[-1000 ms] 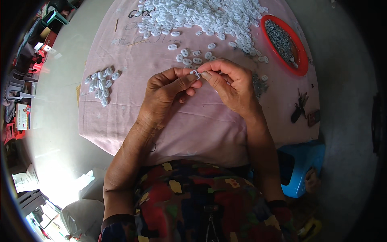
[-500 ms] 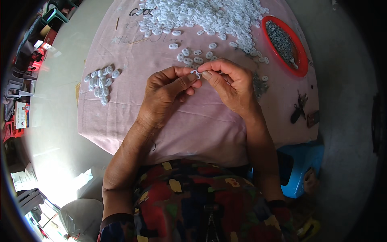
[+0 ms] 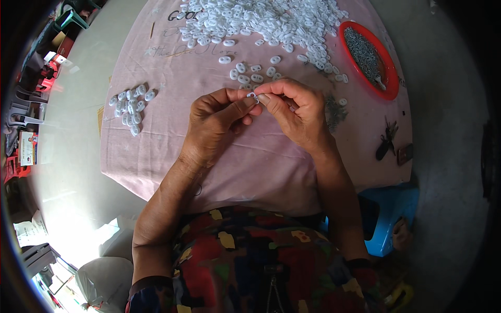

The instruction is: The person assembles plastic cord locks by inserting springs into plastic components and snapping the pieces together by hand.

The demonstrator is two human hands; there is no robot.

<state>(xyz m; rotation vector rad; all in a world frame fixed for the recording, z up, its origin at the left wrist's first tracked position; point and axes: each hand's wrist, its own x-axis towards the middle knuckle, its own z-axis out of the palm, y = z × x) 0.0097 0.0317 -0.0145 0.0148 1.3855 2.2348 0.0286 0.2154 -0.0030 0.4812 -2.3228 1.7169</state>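
Observation:
Both hands meet over the middle of a pink cloth (image 3: 156,62) and pinch one small white oval plastic piece (image 3: 252,95) between thumb and fingertips. My left hand (image 3: 216,122) grips it from the left, my right hand (image 3: 295,115) from the right. Just beyond the fingers lie a few loose white pieces (image 3: 245,73). A big heap of the same white pieces (image 3: 261,21) covers the far side of the cloth.
A small pile of white pieces (image 3: 130,107) lies at the cloth's left. A red round tray (image 3: 389,88) of small dark metal bits sits far right, with a dark clump (image 3: 334,112) near my right wrist. Keys (image 3: 387,141) lie at the right edge; a blue stool (image 3: 391,214) stands below.

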